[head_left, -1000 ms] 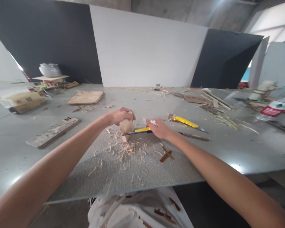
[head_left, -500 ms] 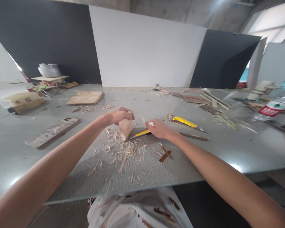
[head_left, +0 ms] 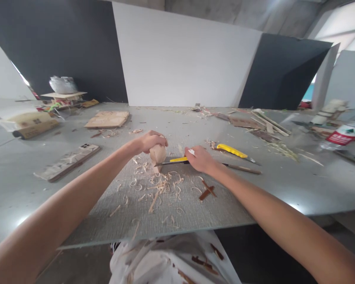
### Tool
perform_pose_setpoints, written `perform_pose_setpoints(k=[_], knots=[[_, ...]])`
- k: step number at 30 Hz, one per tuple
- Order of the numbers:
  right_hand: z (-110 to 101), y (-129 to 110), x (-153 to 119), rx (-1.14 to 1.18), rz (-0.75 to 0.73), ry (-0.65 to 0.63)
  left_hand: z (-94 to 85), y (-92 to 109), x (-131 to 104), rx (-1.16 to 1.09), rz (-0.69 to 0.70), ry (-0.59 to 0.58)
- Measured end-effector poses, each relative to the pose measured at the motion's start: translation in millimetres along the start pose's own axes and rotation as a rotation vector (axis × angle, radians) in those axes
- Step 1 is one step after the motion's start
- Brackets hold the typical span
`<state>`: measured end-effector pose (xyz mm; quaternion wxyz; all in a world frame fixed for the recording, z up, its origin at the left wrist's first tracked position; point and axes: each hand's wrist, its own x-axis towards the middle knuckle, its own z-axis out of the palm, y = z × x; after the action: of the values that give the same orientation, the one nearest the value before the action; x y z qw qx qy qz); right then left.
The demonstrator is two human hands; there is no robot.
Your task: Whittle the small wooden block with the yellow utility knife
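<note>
My left hand (head_left: 154, 141) is closed over the top of a pale wood block (head_left: 157, 154), which stands on its lower end on the grey mat (head_left: 106, 227). In my right hand (head_left: 199, 158) is a yellow utility knife (head_left: 178, 159), its blade pointing left and lying against the lower part of the block. A bit of white wrapping shows on a finger of the right hand. Curled wood shavings (head_left: 162, 187) lie on the mat below the block, and two crossed brown strips (head_left: 207, 191) rest to their right.
Right of my hand lie a yellow-handled folding saw or knife (head_left: 232, 150) and a slim wooden-handled tool (head_left: 244, 169). A phone (head_left: 68, 162) and a flat wood board (head_left: 107, 119) are on the left. Wood scraps (head_left: 270, 122) and a bottle (head_left: 343, 134) stand farther right.
The knife blade has moved up the block from near its bottom end, and the right hand has risen slightly. The block is tilted differently under my left hand.
</note>
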<state>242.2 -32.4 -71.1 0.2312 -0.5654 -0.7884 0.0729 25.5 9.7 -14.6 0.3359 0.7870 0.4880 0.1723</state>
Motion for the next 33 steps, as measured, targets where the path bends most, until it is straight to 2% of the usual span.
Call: perform_pose_setpoints(k=[4,10,21,26,29,33], knots=[[-3,-5,-1,-0.098,0.066,0.009,-1.0,-2,1,-0.057,-0.033,0.033],[-5,-8,-2,-0.152,0.084,-0.006,-1.2,0,1,-0.093,-0.066,0.047],[0,-2,0,-0.274,0.042,-0.069,-2.3,4,1,-0.088,-0.094,0.046],[-3,1,-1,-0.106,-0.005,-0.051,-0.3,2,4,-0.095,-0.084,0.068],[-4,5,0,0.049,0.003,0.018,1.2,-2,7,-0.119,-0.057,0.082],[-2,9,3,0.073,-0.017,0.065,0.7,-10,10,-0.127,-0.038,0.081]])
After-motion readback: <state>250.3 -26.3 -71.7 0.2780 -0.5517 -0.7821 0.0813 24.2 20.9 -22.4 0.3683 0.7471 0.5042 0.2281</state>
